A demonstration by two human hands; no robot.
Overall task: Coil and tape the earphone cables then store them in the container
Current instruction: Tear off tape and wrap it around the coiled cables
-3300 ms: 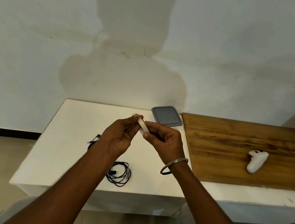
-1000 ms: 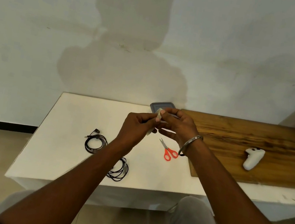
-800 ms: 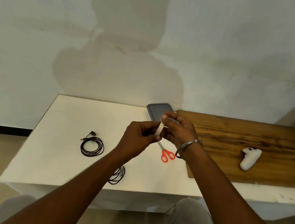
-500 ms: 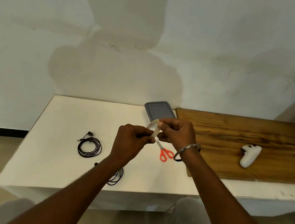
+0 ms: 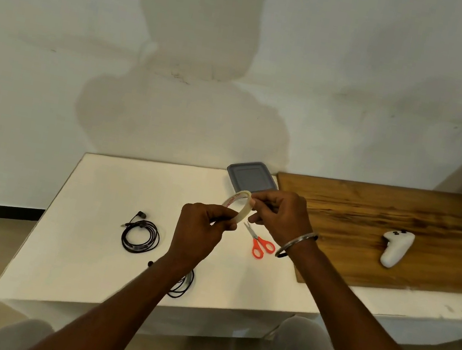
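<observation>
Above white table (image 5: 104,183), left hand (image 5: 198,230) and right hand (image 5: 281,217) pinch tape roll (image 5: 244,208).

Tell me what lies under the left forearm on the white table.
A black coiled earphone cable: some loops show right of the left forearm, a small black earbud left of it. The rest is covered.

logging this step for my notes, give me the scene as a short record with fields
left hand: grips the tape roll's lower rim
right hand: pinches its upper rim
tape roll: held above the white table
coiled earphone: flat on the table, left of the hands
second earphone: near the front edge, partly hidden by the left arm
scissors: orange handles, on the table below the right hand
grey container: at the table's back edge
controller: white, on the wooden board
</observation>
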